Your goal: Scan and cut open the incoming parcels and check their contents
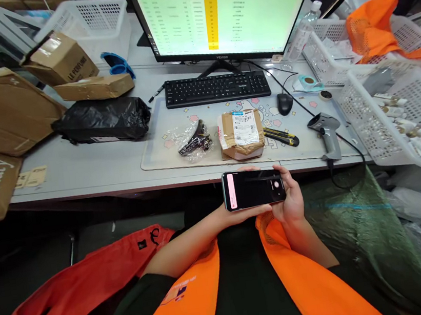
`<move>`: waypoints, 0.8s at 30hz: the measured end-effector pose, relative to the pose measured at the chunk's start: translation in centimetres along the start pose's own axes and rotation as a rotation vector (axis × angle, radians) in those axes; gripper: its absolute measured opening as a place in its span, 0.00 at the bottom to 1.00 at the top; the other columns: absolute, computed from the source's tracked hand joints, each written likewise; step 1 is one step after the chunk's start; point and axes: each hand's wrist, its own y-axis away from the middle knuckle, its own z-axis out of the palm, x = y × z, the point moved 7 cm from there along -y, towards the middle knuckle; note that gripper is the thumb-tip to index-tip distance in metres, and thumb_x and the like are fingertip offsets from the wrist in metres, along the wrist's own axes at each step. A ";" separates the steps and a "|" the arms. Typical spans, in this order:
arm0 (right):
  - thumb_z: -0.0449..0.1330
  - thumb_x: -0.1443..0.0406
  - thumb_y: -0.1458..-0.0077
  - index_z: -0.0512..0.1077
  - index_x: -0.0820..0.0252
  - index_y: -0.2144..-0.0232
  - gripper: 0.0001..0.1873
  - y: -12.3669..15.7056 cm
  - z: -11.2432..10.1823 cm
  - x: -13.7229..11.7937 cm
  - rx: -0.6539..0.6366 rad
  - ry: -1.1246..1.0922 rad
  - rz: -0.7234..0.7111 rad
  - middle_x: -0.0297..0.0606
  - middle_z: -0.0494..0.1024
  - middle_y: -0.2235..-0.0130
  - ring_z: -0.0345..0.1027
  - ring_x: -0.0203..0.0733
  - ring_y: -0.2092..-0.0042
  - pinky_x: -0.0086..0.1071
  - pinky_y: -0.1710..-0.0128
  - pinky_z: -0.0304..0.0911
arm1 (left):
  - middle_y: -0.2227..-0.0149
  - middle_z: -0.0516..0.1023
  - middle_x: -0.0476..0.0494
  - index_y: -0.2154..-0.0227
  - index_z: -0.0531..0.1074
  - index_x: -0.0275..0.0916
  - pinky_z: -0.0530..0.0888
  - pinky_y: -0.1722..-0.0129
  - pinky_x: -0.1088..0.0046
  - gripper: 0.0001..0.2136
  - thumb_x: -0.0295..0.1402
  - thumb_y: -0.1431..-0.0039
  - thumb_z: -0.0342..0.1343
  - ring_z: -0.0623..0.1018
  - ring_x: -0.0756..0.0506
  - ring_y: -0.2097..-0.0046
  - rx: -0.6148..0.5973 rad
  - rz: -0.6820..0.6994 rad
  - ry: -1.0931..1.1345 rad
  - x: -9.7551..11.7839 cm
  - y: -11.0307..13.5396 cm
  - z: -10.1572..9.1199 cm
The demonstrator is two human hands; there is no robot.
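Both my hands hold a smartphone [255,187] sideways over my lap, just below the desk's front edge. My left hand [237,216] supports it from below and behind, while my right hand [292,199] grips its right end. The phone's screen is mostly black, with a pink bar at its left. Beyond it on the desk mat lies a small cardboard box [241,135] with a white label. To the box's left is a dark item in clear plastic wrap [197,141]; to its right, a yellow and black utility knife [281,136].
A keyboard [217,88], mouse [284,103] and monitor [222,11] stand behind. At right are a barcode scanner [326,134] and a white basket [381,127] of small items. A black plastic parcel [102,120] and cardboard boxes [6,109] sit at left.
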 end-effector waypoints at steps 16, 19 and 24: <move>0.60 0.54 0.44 0.78 0.55 0.59 0.15 -6.1 2.6 -12.8 -0.026 0.054 -0.475 0.31 0.76 0.66 0.72 0.37 0.68 0.29 0.70 0.69 | 0.32 0.72 0.32 0.36 0.71 0.37 0.64 0.29 0.38 0.27 0.41 0.36 0.56 0.68 0.28 0.28 0.068 -0.158 -1.042 0.0 -6.5 -19.3; 0.60 0.55 0.44 0.77 0.54 0.58 0.15 -6.5 5.8 -14.0 -0.104 0.143 -0.530 0.31 0.74 0.67 0.70 0.37 0.69 0.29 0.71 0.67 | 0.26 0.63 0.31 0.29 0.63 0.40 0.58 0.28 0.34 0.35 0.50 0.34 0.58 0.57 0.26 0.23 0.158 -0.024 -0.993 4.5 -6.5 -18.4; 0.60 0.53 0.40 0.74 0.54 0.55 0.16 -7.1 11.0 -14.7 -0.268 0.252 -0.602 0.33 0.72 0.64 0.72 0.39 0.64 0.33 0.64 0.71 | 0.26 0.64 0.36 0.24 0.49 0.50 0.58 0.24 0.42 0.56 0.66 0.49 0.67 0.62 0.29 0.25 0.098 0.366 -0.980 14.6 -6.6 -12.0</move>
